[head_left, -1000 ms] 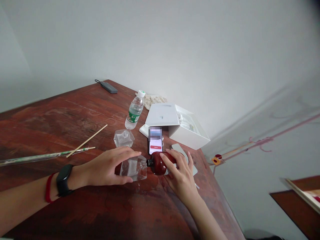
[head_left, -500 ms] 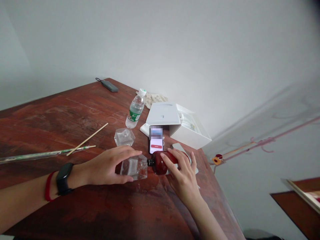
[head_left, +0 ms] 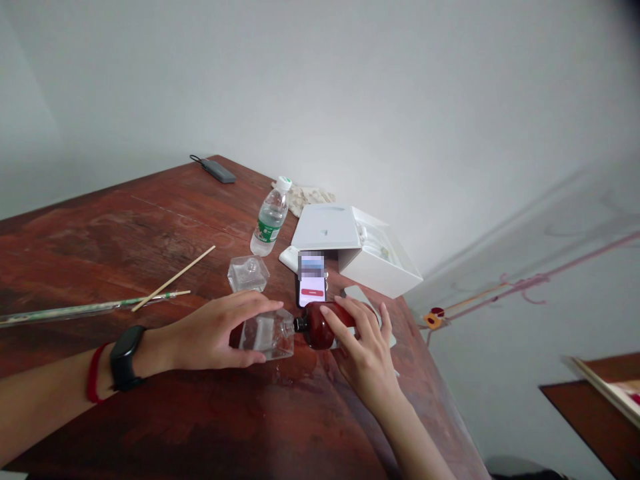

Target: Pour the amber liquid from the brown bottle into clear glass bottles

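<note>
My left hand [head_left: 233,331] is closed around a clear plastic container [head_left: 273,335], thumb on the near side and fingers on the far side. The container lies tipped, its small neck end facing right. My right hand [head_left: 363,343] grips a dark red-brown bottle [head_left: 317,327] that lies sideways, fingers over its top; the thumb is hidden. The bottle's black neck points left and meets the container's end, touching or nearly so. Another clear faceted plastic piece [head_left: 249,274] sits just beyond my left hand. Wet drops show on the wood below the container.
On the wooden table [head_left: 100,233] stand a water bottle [head_left: 270,220] and an open white box [head_left: 385,263]. A lit phone [head_left: 312,283] leans near the box. Chopsticks [head_left: 175,277], one wrapped, lie at left; a grey device [head_left: 219,170] is at the far corner. A wall rises behind.
Almost nothing differs. Both hands keep their hold on the container and the bottle, with only a tiny shift of the whole view.
</note>
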`<state>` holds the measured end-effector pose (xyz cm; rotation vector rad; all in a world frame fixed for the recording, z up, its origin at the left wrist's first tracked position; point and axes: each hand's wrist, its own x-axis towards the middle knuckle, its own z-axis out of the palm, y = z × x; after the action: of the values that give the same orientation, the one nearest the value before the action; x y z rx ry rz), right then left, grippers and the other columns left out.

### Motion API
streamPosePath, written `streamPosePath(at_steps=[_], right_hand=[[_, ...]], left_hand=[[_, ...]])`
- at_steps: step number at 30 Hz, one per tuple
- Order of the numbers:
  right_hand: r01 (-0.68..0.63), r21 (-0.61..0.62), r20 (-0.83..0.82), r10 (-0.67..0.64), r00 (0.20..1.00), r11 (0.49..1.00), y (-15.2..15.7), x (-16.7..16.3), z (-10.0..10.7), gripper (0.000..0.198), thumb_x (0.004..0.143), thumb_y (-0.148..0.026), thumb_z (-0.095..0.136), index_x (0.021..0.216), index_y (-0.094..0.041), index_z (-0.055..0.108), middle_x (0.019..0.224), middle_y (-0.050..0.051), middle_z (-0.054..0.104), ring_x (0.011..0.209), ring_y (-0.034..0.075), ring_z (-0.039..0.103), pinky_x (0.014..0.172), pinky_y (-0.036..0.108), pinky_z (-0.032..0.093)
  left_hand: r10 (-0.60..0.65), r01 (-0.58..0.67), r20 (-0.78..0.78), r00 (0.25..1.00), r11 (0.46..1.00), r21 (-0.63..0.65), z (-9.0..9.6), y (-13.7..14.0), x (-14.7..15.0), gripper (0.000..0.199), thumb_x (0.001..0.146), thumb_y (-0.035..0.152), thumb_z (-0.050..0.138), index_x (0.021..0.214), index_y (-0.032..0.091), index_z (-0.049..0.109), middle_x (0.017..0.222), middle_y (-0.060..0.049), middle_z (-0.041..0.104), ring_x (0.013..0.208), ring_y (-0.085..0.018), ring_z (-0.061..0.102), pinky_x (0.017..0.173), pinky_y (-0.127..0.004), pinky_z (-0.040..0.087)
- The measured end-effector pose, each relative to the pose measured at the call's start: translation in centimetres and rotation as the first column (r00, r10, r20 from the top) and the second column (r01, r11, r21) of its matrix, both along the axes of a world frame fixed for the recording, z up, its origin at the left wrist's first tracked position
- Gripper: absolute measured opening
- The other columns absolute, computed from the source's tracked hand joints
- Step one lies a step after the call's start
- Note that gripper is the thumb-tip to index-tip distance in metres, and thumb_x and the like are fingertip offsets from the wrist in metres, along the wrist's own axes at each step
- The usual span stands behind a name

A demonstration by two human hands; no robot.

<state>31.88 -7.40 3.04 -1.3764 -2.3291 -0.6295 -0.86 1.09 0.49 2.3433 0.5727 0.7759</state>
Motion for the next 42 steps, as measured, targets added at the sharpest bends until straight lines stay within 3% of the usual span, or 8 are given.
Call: streamPosePath(at_steps=[12,42], right_hand=[[-0.009,0.061,0.013,0.008,1.0,0.998,0.08,-0.26,-0.06,0.065,0.095,-0.017,0.074,0.155,-0.034,0.057,0.146,0.012,0.067,0.137,0.033,0.063,0.134,0.065,0.013],[-0.004,0.054,0.01,0.004,1.0,0.999,-0.16,-0.58,0.26,0.063,0.093,-0.015,0.074,0.152,-0.033,0.06,0.146,0.012,0.067,0.136,0.032,0.063,0.134,0.064,0.013]], left_hand=[[-0.003,0.002,0.011,1.0,0.999,0.036,-0.26,0.21,0.05,0.073,0.096,0.044,0.083,0.16,0.03,0.049,0.146,-0.01,0.066,0.129,-0.033,0.068,0.108,-0.042,0.055],[0.003,-0.004,0.019,1.0,1.0,0.027,-0.32,0.22,-0.02,0.073,0.094,0.046,0.085,0.157,0.029,0.052,0.144,-0.011,0.068,0.126,-0.032,0.07,0.105,-0.041,0.058]])
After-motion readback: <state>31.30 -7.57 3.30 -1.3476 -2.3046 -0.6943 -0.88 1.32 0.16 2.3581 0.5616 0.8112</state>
